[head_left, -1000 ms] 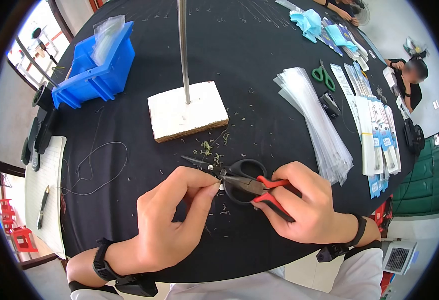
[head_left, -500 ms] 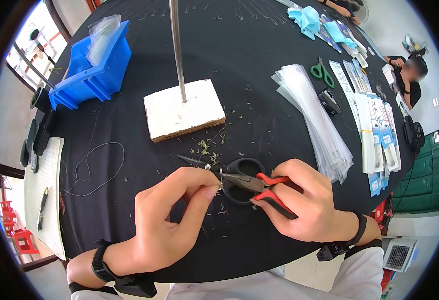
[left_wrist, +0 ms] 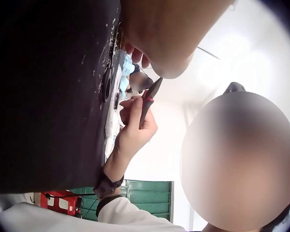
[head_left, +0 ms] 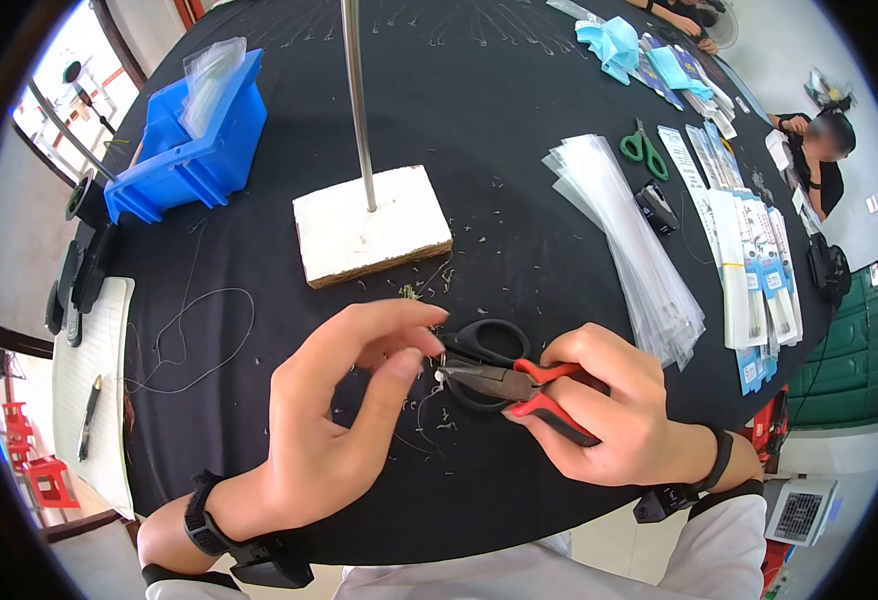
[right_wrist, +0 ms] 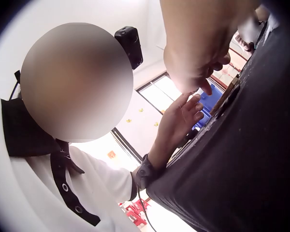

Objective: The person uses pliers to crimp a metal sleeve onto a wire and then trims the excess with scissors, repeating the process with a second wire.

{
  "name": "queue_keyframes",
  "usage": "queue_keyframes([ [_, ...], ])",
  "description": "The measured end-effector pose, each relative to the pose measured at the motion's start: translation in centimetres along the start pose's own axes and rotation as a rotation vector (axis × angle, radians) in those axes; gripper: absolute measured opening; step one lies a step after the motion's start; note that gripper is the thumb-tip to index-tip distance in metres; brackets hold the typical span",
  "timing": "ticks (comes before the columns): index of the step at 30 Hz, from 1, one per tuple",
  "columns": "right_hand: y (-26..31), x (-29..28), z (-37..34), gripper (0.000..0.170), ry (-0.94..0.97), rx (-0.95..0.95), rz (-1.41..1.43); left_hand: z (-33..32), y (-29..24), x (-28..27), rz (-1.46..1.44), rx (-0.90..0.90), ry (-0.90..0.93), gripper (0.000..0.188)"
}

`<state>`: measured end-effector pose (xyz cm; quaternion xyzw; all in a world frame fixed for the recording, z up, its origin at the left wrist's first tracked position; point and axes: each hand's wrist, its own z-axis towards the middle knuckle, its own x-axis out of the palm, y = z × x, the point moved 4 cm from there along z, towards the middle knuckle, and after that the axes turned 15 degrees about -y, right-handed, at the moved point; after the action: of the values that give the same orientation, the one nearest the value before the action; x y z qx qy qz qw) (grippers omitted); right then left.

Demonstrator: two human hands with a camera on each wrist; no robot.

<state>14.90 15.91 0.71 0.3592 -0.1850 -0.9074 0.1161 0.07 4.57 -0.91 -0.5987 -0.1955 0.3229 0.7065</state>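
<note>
My right hand [head_left: 609,410] grips pliers [head_left: 494,381] with red and black handles. Their narrow tips point left, right at a tiny whitish piece [head_left: 440,376], with a thin strand trailing below it. Facing the tips, my left hand [head_left: 334,420] has its thumb and forefinger spread apart, and nothing shows between them. Black-handled scissors [head_left: 489,323] lie on the cloth beneath the pliers, their blades hidden behind my left fingers. The left wrist view also shows the pliers [left_wrist: 154,91] upright in the right hand.
A white block [head_left: 334,225] carrying a metal rod [head_left: 356,100] stands ahead, with scraps around it. At left are a blue bin [head_left: 184,175], looped thread [head_left: 194,383] and a notebook [head_left: 84,340]. Clear sleeves [head_left: 629,250], green scissors [head_left: 644,150] and packets [head_left: 759,260] lie right.
My left thumb and forefinger have parted from their pinch at the plier tips and drawn slightly left. A thin strand now shows below the tips. My right hand keeps its grip, nearly still.
</note>
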Motion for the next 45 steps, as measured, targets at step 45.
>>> queue_keyframes([
  [45, 0.0, 1.0, -0.7, 0.018, 0.126, 0.398, 0.375, -0.1, -1.8, -0.7, 0.288, 0.638, -0.183, 0.018],
])
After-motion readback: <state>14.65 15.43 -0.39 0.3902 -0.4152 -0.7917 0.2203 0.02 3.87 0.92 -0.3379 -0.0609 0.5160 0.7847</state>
